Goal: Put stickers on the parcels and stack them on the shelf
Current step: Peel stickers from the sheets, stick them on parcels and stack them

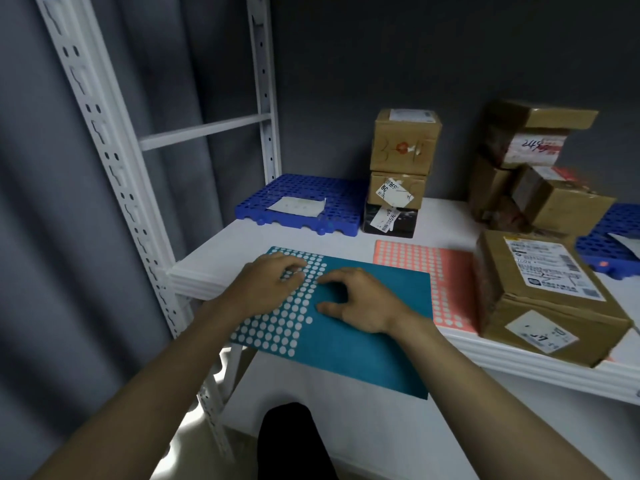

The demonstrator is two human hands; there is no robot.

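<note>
Head view: fingers (294, 271) press teal sticker sheet (363, 327).

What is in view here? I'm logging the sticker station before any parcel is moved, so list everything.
teal sticker sheet: 1, teal with white dots, front shelf edge, overhanging
pink sticker sheet: 1, pink, right of teal
parcel stack: 3 boxes, brown and black, centre back
right parcels: several, brown
blue pallets: 2, either side
shelf: 1, white
left hand: on dots
right hand: on teal sheet
</note>
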